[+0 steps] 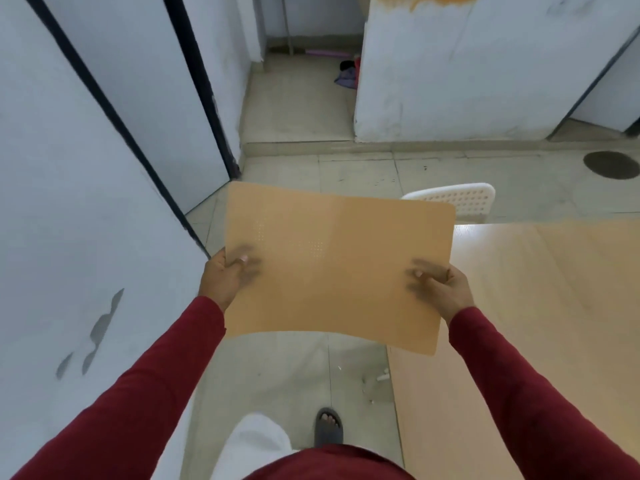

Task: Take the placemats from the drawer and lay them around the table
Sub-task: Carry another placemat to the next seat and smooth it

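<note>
Fingers of the left hand (pixel 225 277) and right hand (pixel 441 289) pinch the short side edges of an orange placemat (pixel 337 268), thumbs on top. Its long axis runs left to right, held flat in the air, overlapping the table (pixel 536 306) corner. No writing shows. A white chair (pixel 464 200) stands beyond the table.

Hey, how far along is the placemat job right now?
Done: at least one orange placemat is out of storage; the drawer is not in view. In hand: the left hand and right hand each grip a side of it, held flat in the air beside the table. Left: no mat shows on the visible tabletop, so the laying remains.
</note>
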